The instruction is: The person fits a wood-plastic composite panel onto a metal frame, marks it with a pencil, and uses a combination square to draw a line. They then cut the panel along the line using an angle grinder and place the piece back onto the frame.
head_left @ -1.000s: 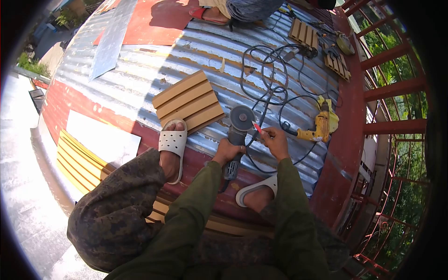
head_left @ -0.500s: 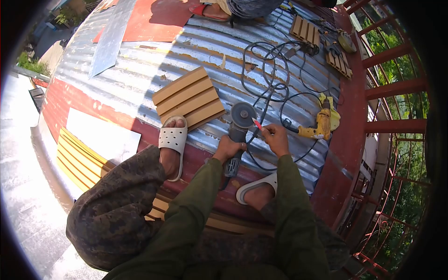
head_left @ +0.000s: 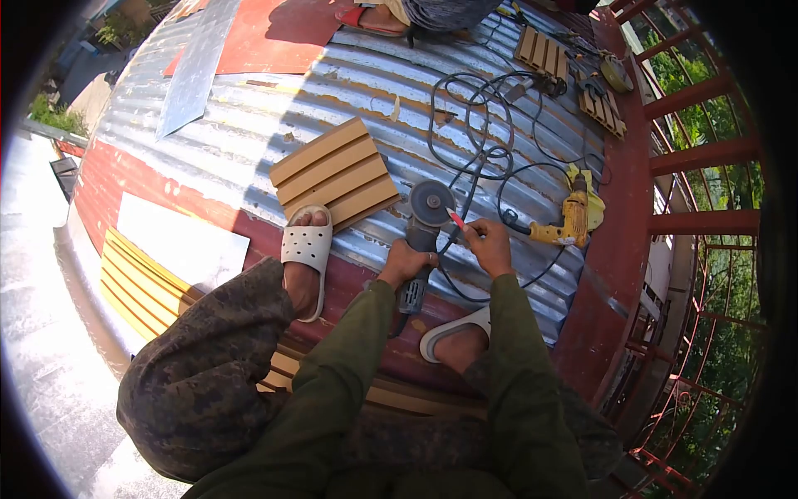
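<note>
My left hand [head_left: 406,262] is wrapped round the grey body of an angle grinder [head_left: 415,293], whose cutting disc [head_left: 421,202] faces up toward me. Between the fingers of my right hand [head_left: 488,246] is a red pencil [head_left: 455,219]. Its pale tip points at the right edge of the disc; whether it touches cannot be made out. A grooved tan panel [head_left: 337,176] lies left of the disc, close to my slippered foot [head_left: 306,258]. To the right of my right hand lies a yellow power drill [head_left: 568,220] on a yellow cloth [head_left: 595,208].
Black cables [head_left: 472,125] loop over the corrugated metal sheet [head_left: 391,91]. Grooved offcuts [head_left: 542,53] and tools lie at the far right. A red railing [head_left: 706,160] borders the right side. Another person's foot [head_left: 376,18] is at the top. A longer grooved panel [head_left: 137,283] lies left.
Almost nothing differs. The whole view has shifted very slightly, and both hands keep the same hold on the grinder and the pencil.
</note>
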